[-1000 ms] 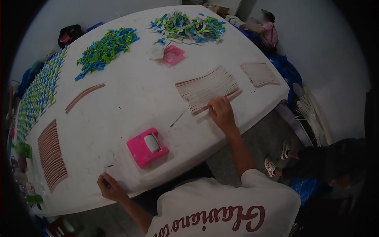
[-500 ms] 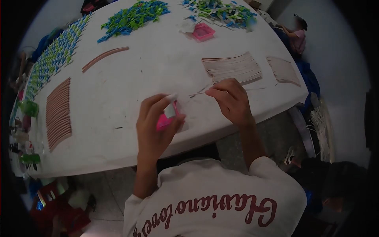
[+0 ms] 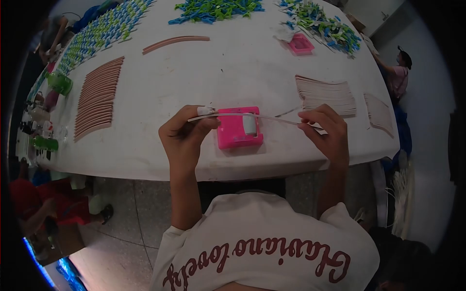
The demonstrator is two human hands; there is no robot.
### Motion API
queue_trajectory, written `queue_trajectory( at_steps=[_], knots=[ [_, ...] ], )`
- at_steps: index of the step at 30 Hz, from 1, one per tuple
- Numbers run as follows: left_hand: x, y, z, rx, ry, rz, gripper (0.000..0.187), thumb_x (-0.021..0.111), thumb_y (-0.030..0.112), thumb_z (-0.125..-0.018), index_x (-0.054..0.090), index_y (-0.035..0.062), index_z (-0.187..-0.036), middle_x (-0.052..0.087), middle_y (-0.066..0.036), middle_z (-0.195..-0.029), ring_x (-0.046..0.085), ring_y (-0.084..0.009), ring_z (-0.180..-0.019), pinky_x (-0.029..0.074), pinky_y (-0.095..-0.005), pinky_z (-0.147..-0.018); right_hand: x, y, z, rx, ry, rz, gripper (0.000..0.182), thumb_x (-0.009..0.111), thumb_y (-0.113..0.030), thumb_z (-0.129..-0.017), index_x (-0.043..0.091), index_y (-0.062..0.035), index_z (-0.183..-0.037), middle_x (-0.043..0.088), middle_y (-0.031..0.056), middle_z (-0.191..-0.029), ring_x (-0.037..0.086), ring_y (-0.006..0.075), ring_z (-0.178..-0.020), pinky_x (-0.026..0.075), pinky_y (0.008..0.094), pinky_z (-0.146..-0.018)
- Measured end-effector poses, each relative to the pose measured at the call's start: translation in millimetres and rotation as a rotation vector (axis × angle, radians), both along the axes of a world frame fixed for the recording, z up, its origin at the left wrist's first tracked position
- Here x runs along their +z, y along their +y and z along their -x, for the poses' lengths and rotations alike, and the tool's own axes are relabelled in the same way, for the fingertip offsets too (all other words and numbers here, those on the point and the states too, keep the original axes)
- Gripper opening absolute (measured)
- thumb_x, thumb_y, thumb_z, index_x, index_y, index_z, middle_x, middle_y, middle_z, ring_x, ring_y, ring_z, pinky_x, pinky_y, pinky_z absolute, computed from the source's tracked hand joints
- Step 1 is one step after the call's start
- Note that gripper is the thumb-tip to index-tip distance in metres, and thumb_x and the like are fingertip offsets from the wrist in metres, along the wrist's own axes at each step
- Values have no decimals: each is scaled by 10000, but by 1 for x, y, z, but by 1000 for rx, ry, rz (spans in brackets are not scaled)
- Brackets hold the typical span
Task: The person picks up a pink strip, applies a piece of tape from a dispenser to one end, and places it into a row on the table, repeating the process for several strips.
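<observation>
A thin pale strip (image 3: pixel 276 118) is stretched between my two hands, bowed slightly upward. Its left end is pinched by my left hand (image 3: pixel 187 127), which has a white wrap on one fingertip. Near the other end, my right hand (image 3: pixel 327 130) grips it between thumb and fingers. Under the strip, on the white table, sits a pink box (image 3: pixel 230 131) with a white roll (image 3: pixel 249 124) in its right side. Just beyond my right hand lies a flat row of pale strips (image 3: pixel 326 95), with a smaller row (image 3: pixel 378 114) to its right.
Brownish strips (image 3: pixel 99 97) lie in rows at left, two more (image 3: pixel 175 42) farther back. Blue and green piles (image 3: pixel 218 9) line the far side, near a pink tray (image 3: pixel 301 44). Green bottles (image 3: pixel 59 83) stand at the left edge. A person (image 3: pixel 399 75) is at the far right.
The view has shifted, so the table sits differently in it. My left hand has left the pink box and now holds one end of the strip, which spans both hands.
</observation>
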State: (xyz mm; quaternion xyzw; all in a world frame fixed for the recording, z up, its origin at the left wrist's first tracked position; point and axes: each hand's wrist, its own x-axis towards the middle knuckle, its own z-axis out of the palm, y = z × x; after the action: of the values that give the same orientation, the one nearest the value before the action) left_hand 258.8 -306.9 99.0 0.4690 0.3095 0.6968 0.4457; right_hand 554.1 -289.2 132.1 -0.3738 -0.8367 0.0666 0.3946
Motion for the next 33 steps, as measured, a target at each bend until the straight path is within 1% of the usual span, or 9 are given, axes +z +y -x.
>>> queue_trajectory(
  at_steps=[6, 10, 13, 15, 18, 20, 22, 26, 33],
  knots=[
    [-9, -3, 26, 97, -89, 19, 137, 652, -38, -870, 669, -49, -1005, 676, -123, -861, 640, -187, -728, 532, -333, -677, 3, 1, -13, 16, -4, 177, 253, 728, 46, -767, 703, -24, -1008, 665, 87, -844, 647, 179, -766, 518, 289, -649],
    [-33, -2, 51, 96, -220, 67, 160, 638, -23, -877, 652, -41, -1035, 663, -114, -832, 626, -190, -724, 512, -328, -690, -5, 6, 2, 138, 284, 294, 203, 678, 61, -816, 700, -18, -1002, 657, 86, -846, 611, 146, -717, 473, 261, -614],
    [-46, -2, 66, -110, -235, 61, 223, 661, 14, -865, 618, -40, -1077, 652, -116, -937, 618, -216, -859, 494, -365, -803, -10, 10, 19, 167, 323, 298, 180, 667, 51, -836, 700, -16, -999, 650, 81, -822, 582, 132, -677, 448, 255, -589],
    [-27, 3, 39, 927, 493, 278, 286, 693, 68, -849, 596, -35, -1097, 617, -117, -1077, 582, -235, -998, 446, -394, -906, -15, 10, 35, 153, 272, 304, 172, 670, 43, -841, 700, -19, -999, 648, 79, -815, 569, 128, -659, 440, 256, -577],
    [-27, -1, 17, 967, 784, -143, 352, 722, 94, -822, 593, -6, -1133, 587, -113, -1146, 550, -264, -1074, 397, -417, -971, -23, 13, 63, 103, 155, 299, 171, 682, 25, -839, 700, -28, -1001, 646, 79, -803, 575, 130, -663, 451, 262, -580],
    [-12, -8, -15, 565, 1040, -294, 362, 728, 63, -803, 605, 41, -1143, 599, -91, -1092, 565, -273, -1036, 416, -397, -943, -30, 11, 76, 145, 201, 362, 167, 693, 9, -836, 701, -37, -997, 651, 79, -809, 576, 136, -658, 461, 268, -583],
    [-21, -5, -40, 321, 945, -322, 370, 747, -12, -754, 646, 55, -1103, 615, -94, -1067, 583, -258, -1003, 464, -380, -887, -38, 12, 81, 146, 195, 352, 157, 701, -3, -834, 699, -33, -988, 652, 77, -804, 578, 137, -662, 464, 270, -584],
    [-45, -2, -41, 287, 778, -152, 291, 737, -31, -749, 689, 75, -1016, 623, -57, -964, 603, -228, -877, 486, -365, -810, -41, 13, 75, 56, 189, 326, 157, 736, -44, -817, 694, -34, -968, 655, 59, -802, 576, 122, -679, 472, 271, -603],
    [-55, 10, -24, 364, 1051, -308, 264, 728, -41, -718, 716, 110, -934, 604, -34, -882, 571, -188, -763, 450, -326, -691, -49, 19, 44, -169, 233, 473, 164, 741, -94, -825, 697, -58, -979, 654, 24, -807, 533, 82, -672, 423, 250, -587]
  ],
)
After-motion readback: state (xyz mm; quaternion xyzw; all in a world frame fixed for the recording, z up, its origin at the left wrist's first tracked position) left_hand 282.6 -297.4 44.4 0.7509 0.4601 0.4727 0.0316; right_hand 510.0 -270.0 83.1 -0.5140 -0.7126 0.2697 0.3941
